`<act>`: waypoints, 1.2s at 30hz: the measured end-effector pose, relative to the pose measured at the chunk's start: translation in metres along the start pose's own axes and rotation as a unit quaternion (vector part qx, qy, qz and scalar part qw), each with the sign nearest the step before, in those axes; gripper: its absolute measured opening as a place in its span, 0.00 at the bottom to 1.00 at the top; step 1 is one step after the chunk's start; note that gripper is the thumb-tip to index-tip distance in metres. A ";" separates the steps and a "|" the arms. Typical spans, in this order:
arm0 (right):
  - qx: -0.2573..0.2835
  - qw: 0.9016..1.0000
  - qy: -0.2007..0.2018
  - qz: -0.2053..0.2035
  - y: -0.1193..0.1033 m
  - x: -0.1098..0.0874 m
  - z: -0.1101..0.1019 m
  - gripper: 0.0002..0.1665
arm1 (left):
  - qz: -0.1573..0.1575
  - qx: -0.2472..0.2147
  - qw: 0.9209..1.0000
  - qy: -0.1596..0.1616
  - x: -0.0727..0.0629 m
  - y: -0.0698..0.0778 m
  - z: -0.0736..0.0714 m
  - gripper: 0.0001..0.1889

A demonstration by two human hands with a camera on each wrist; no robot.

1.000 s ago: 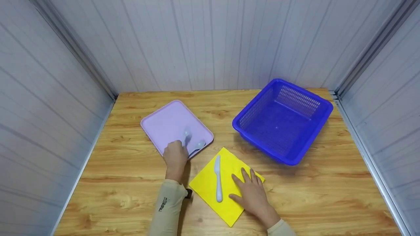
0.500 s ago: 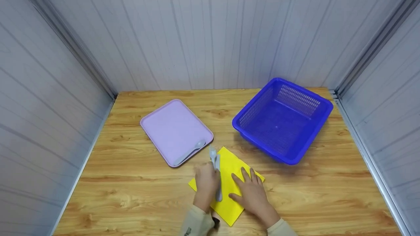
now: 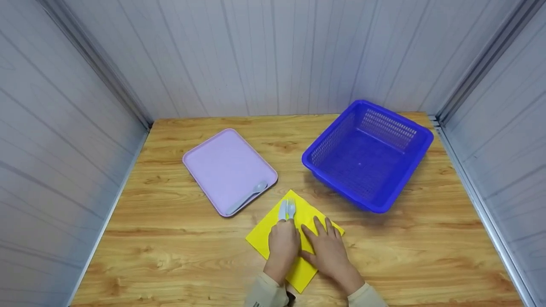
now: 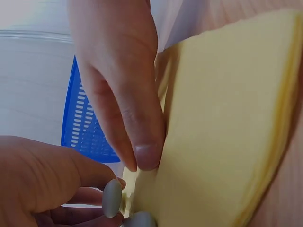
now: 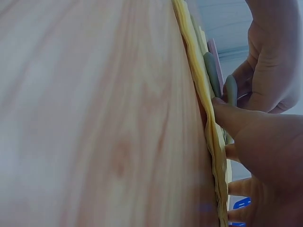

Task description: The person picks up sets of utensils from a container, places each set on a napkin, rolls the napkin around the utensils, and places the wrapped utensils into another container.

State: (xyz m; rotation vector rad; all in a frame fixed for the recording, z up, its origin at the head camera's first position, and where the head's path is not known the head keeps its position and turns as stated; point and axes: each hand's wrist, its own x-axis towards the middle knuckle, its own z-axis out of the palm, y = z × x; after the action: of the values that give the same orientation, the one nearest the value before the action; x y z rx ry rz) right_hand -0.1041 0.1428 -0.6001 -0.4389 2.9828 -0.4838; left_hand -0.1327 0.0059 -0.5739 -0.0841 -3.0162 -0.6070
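My left hand grips a light grey fork by its handle, tines pointing away from me. Right beside the fork lies a matching knife, its handle hidden under that hand in the head view. Both are over a folded yellow napkin. In the left wrist view the fork's rounded handle end sticks out below the left thumb, close to the knife's end. My right hand rests on the napkin's right part with fingers spread, its thumb close to the left hand.
A lilac square tray stands at the left with a grey spoon lying along its near edge. At the back right is a blue perforated basket on the wooden table. Pale panelled walls enclose the back and sides.
My left hand has carried the fork from the tray rightward onto the napkin, next to the knife. The spoon stays on the tray. My right hand has kept its place on the napkin.
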 end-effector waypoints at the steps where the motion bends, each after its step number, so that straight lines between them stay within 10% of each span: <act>1: 0.001 1.000 0.003 -0.002 0.000 0.000 0.000 0.42 | 0.001 0.005 1.000 -0.001 -0.001 0.001 0.000 0.10; 36: -0.007 0.999 0.027 -0.017 0.001 -0.001 0.003 0.41 | -0.014 0.064 0.997 0.032 -0.015 0.005 0.003 0.09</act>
State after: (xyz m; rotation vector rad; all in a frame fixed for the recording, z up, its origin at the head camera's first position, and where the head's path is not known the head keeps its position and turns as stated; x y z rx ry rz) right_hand -0.1032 0.1434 -0.6030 -0.4878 3.0363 -0.4865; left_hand -0.1173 0.0110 -0.5758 -0.0154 -2.9897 -0.4095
